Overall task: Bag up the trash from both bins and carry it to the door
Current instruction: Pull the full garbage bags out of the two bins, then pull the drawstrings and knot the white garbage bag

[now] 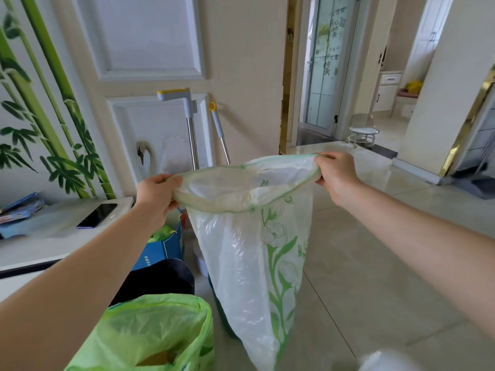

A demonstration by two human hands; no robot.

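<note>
— Holding what, up there in the middle?
— A white trash bag point(241, 253), see-through, printed with green flowers down one side. Stretched wide at the mouth, hanging from both fists above the tiled floor point(375, 263).
— Gripped how?
— Left hand point(156, 195) curled round the left side of the rim, fingers tucked over the rolled edge. Right hand point(334, 174) pinching the far right side of the rim, thumb on top. Arms reaching out, bare to the elbow.
— Anything inside?
— Hard to tell; looks slack and light, bottom hanging near the floor.
— And the other bag?
— A green bag point(152, 333) lower left, mouth open, something yellowish-brown lying inside. Sitting close against a dark bin point(160, 279) just behind it.
— Around that?
— A blue paper carrier point(163, 250) behind the dark bin, green stuff poking out of the top. Left of it, a white cabinet top point(40, 250) with a dark phone point(97, 215) lying flat and some blue packets point(21, 207) at the edge.
— Behind the white bag?
— Two grey poles with yellow trim, a mop handle point(192, 140) and a thinner stick point(221, 132), leaning against a panelled white door point(150, 49). Bamboo mural point(40, 116) on the wall to the left. Further right, a frosted glass door point(325, 68) beyond a gold-edged opening
</note>
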